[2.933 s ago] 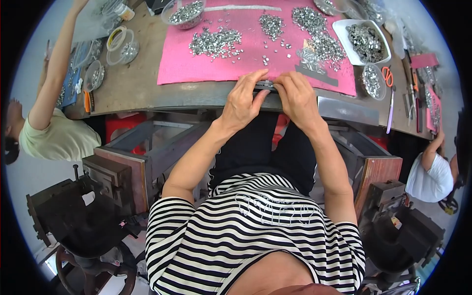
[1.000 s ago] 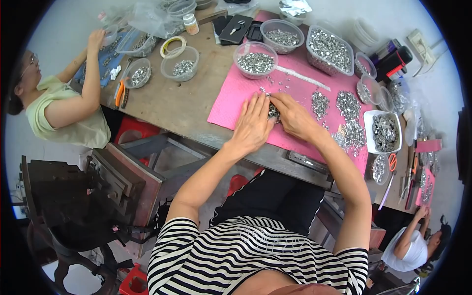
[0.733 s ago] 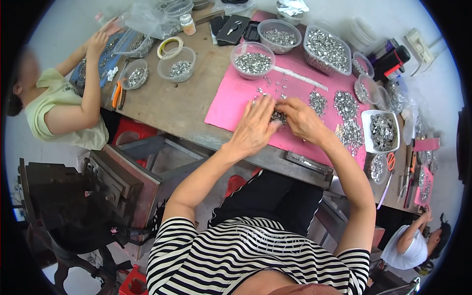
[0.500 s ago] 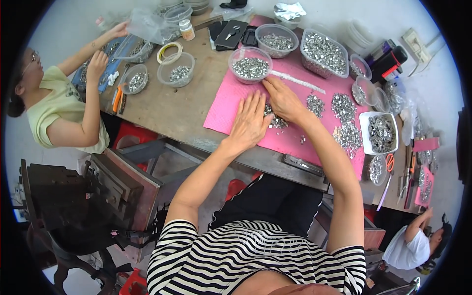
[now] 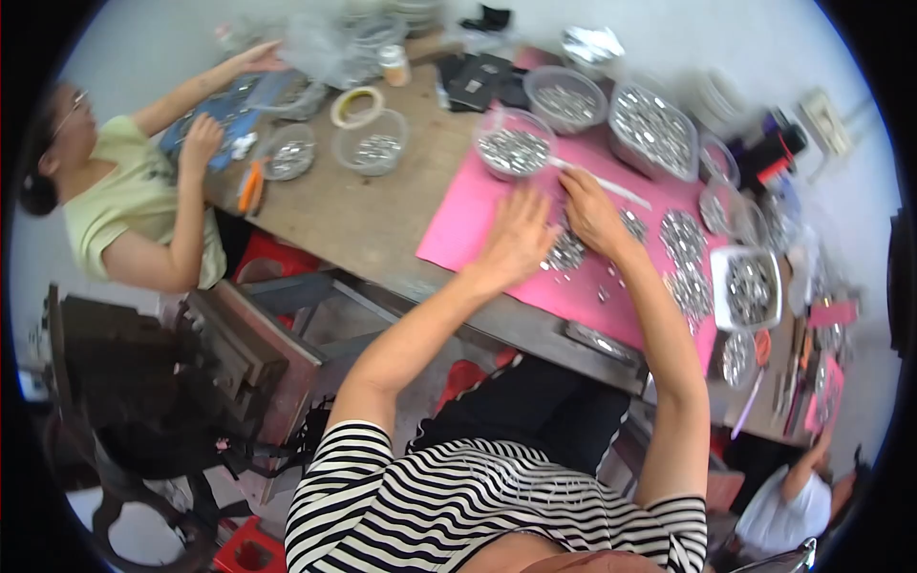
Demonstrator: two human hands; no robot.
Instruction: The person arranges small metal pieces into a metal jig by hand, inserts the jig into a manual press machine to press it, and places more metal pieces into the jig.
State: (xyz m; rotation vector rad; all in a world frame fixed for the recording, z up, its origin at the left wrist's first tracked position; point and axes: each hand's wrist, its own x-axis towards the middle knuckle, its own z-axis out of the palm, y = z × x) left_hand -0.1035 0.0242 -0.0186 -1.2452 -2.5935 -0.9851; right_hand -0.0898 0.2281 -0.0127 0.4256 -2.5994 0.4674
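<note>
My left hand (image 5: 517, 235) lies over the pink mat (image 5: 457, 229) with its fingers stretched out and blurred; it is open. Beside it is a pile of small shiny silver pieces (image 5: 565, 252), partly covered by my hands. On the pile's far right side, my right hand (image 5: 594, 216) is bent, with its fingertips near a thin white strip (image 5: 621, 191). What lies under those fingers is hidden. Just beyond both hands stands a clear round tub (image 5: 516, 145) of silver pieces. More loose silver pieces (image 5: 684, 239) lie in heaps to the right.
Along the back stand another round tub (image 5: 565, 99) and a large rectangular tub (image 5: 653, 132), both filled with silver pieces. A white tray (image 5: 748, 288) sits at the right. Two co-workers (image 5: 143, 210) are at the left and lower right. Orange-handled pliers (image 5: 251, 187) lie at the left.
The whole view has shifted, so the table sits further right and lower. My left hand has moved slightly off the pile, and more of the pile shows between my hands.
</note>
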